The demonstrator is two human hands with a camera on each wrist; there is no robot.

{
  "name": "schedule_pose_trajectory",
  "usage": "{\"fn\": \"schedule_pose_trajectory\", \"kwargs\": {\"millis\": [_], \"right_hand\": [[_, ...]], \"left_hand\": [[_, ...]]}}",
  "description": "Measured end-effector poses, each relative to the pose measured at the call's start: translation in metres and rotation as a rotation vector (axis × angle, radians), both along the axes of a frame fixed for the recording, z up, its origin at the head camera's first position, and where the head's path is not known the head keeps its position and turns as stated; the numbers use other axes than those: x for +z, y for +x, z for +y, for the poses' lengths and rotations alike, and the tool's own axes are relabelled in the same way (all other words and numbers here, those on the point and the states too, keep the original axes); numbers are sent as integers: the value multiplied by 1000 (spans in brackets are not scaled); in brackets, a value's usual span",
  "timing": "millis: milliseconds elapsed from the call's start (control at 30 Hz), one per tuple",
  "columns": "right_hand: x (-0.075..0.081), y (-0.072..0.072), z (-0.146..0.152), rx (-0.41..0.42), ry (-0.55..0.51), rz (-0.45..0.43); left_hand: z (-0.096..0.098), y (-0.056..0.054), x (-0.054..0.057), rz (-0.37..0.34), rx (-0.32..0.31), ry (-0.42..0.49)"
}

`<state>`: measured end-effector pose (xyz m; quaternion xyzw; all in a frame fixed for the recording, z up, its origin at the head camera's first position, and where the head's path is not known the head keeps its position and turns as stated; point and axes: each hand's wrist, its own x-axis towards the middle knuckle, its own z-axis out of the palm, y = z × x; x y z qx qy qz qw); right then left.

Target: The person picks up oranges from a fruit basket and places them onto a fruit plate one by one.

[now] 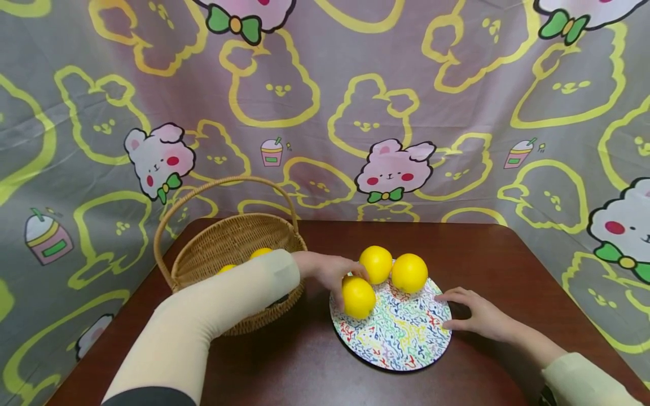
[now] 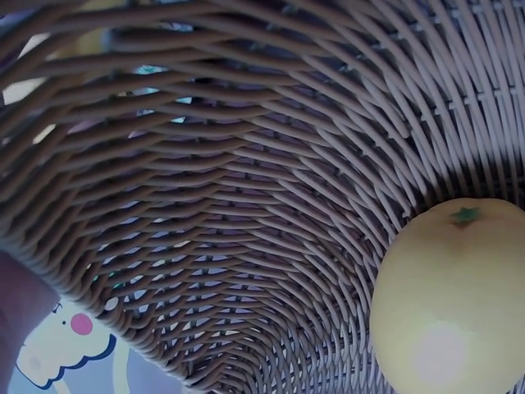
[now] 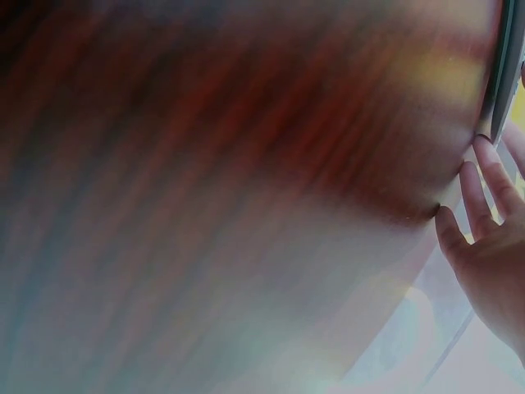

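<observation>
My left hand (image 1: 332, 273) has its fingers curled round a yellow orange (image 1: 358, 297) at the left part of a round plate (image 1: 401, 338) with a colourful squiggle pattern. Two more oranges stand at the plate's back, a left one (image 1: 376, 264) and a right one (image 1: 409, 273), close beside each other. At the plate's right rim is my right hand (image 1: 477, 316), thumb and fingers spread apart, fingertips right at the edge. In the right wrist view, the fingers (image 3: 472, 197) of that hand reach down beside the plate's dark edge.
Left of the plate stands a wicker basket (image 1: 195, 261) with a tall arched handle (image 1: 228, 180); my left arm crosses over it. Inside lies an orange (image 2: 447, 304) with a green star-shaped stem end. A patterned curtain (image 1: 325, 113) hangs behind the brown table (image 1: 284, 361).
</observation>
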<state>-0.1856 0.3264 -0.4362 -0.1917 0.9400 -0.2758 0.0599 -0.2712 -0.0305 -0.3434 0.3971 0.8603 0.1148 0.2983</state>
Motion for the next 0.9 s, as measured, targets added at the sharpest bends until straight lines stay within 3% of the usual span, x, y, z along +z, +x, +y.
{"fn": "schedule_pose_trajectory", "kwargs": {"millis": [500, 900], "right_hand": [[-1, 0, -1, 13, -9, -12], [0, 0, -1, 10, -8, -3]], "left_hand": [[-10, 2, 16, 15, -7, 44], [-34, 10, 39, 44, 73, 122]]}}
